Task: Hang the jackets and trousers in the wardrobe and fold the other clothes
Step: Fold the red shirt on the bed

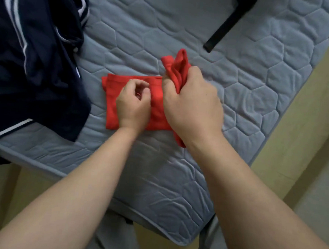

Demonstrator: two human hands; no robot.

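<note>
Red cloth is the work item: the red garment [112, 102] lies on the quilted grey mattress [248, 81], near the bed's closer corner and directly ahead of you. Its flat, folded portion runs left to right across your view. The unfolded end is at the right and rises off the mattress, away from you.

Your right hand [193, 105] is the nearer one to that free end. It grips the end as a bunched wad, fingers wrapped round it, with cloth standing up above the fist and a small tail showing below the wrist. Your left hand [134, 105] sits on the flat portion just beside the right hand. Its fingers are curled with red showing inside the curl, so it appears to pinch a small fold and pin the stack.

Judged from this layout, the next fold carries the bunched end leftward over the flat portion, along the long axis. Both forearms reach in from the near edge and converge on the garment.

A navy garment with white stripes [39, 60] lies at the left, well apart.
</note>
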